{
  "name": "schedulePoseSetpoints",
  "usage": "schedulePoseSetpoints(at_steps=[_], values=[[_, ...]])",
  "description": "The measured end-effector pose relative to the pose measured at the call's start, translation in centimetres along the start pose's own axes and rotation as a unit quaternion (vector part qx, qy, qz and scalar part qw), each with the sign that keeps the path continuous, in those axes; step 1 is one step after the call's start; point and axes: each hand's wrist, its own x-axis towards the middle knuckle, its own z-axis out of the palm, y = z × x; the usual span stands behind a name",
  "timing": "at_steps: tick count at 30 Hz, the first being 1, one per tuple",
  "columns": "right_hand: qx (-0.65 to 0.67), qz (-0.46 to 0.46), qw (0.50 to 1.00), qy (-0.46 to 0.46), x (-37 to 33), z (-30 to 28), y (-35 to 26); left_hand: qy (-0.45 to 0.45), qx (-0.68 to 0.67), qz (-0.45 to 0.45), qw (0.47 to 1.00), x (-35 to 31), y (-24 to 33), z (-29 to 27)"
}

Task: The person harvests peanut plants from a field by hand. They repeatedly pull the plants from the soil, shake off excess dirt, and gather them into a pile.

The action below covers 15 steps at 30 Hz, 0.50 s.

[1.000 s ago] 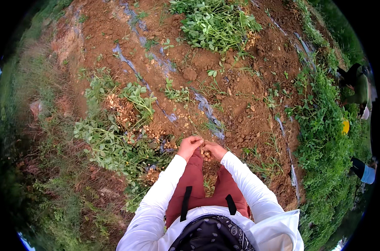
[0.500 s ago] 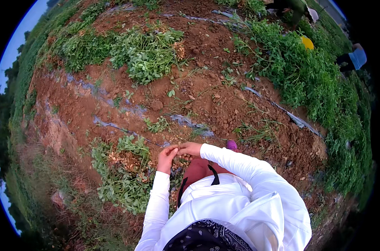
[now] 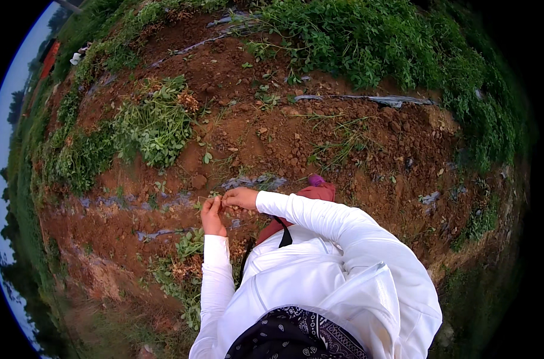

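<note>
My left hand [image 3: 213, 218] and my right hand [image 3: 240, 198] are brought together in front of me, their fingertips meeting in a pinch. Something small and pale seems to sit between them, too small to make out, and a thin green sprig shows beside the left fingertips. Below my hands lies a heap of pulled leafy plants [image 3: 191, 244], with tan clusters that look like peanut pods among the leaves. Part of that heap is hidden by my left sleeve [image 3: 217, 272].
Another pile of pulled plants [image 3: 155, 125] lies ahead to the left on reddish soil [image 3: 248, 140]. Torn plastic film strips [image 3: 397, 100] cross the ground. Dense green plants [image 3: 368, 42] stand at the far right. My purple shoe [image 3: 315, 179] rests on the soil.
The view has turned to the right, so the piles appear farther left and the people at the far right have left the picture. My hands stay together, pinching.
</note>
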Motion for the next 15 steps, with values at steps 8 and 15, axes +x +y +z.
schedulePoseSetpoints(at_steps=[8, 15], values=[[0.285, -0.051, 0.957, 0.027, -9.2, -7.1, -2.6, 0.065, 0.071, -0.046, 0.994, 9.0, -0.5, 6.0], [0.506, -0.157, 0.83, 0.174, -18.1, -21.5, -4.1, -0.066, 0.225, -0.081, 0.969, 9.6, -0.8, 19.5]])
